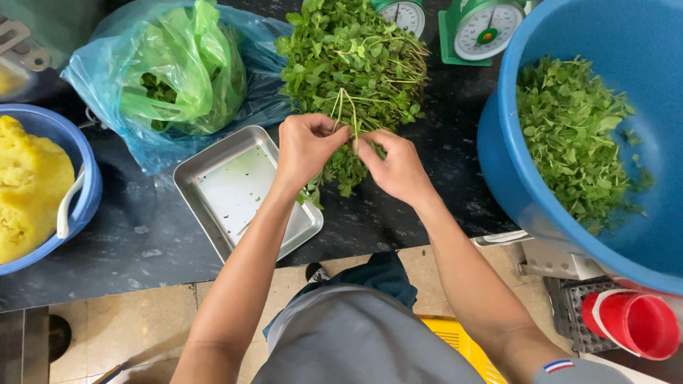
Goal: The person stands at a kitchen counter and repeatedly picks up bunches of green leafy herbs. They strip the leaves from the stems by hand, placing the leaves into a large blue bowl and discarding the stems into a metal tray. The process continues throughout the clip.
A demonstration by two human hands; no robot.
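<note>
Centre of frame, over black counter (142,242): left hand (307,146) and right hand (398,167) close together, nearly touching, at near edge of large heap of leafy green herbs (356,57) in upper middle. Left fingers curled shut, thumb and forefinger pinched on a few pale stems (346,107) pulled out of the heap. Right fingers drawn together on the same small sprig, just below and right of the left pinch; leafy end hanging down between the wrists. Step in hand, by the look of it: separating one sprig from the bunch, stems gripped at both ends, not yet parted. Next move, as a judgement only: calls for a short pull or twist between the two pinches, grip kept on the thin stems rather than the leaves, then somewhere to drop each part. Left of the hands, steel tray (206,171), a few green flecks only. Right of frame, big blue tub (512,142) with loose picked leaves (569,135). Upper left, blue plastic bag (107,71) with green bag (192,64) inside. Far left, blue bowl (89,192) of yellow mash (28,192). Top edge, two green dial scales (484,28). Lower right, red cup (640,323).
</note>
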